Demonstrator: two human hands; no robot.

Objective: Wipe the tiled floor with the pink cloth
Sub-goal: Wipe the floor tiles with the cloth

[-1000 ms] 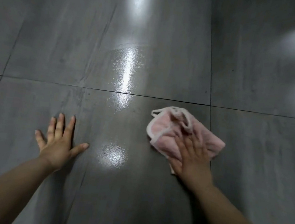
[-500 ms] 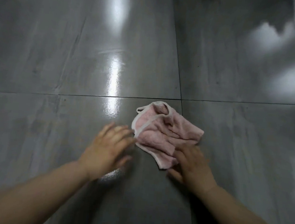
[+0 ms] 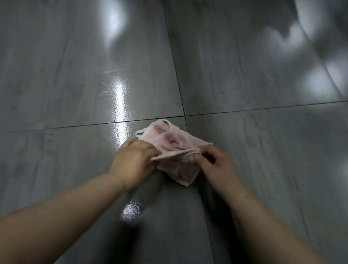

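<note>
Both hands, left hand (image 3: pixel 133 162) and right hand (image 3: pixel 215 167), pinch the crumpled pink terry cloth (image 3: pixel 174 153) just below the glossy grey tiled floor's (image 3: pixel 69 70) grout crossing.

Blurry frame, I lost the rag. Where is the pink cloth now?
Head view, centre: the pink cloth lies on the tiled floor just below the grout-line crossing, its near edge pinched by the left hand and right hand.

Blurred right forearm (image 3: pixel 266 224) and far tiled floor (image 3: pixel 302 48)
</note>
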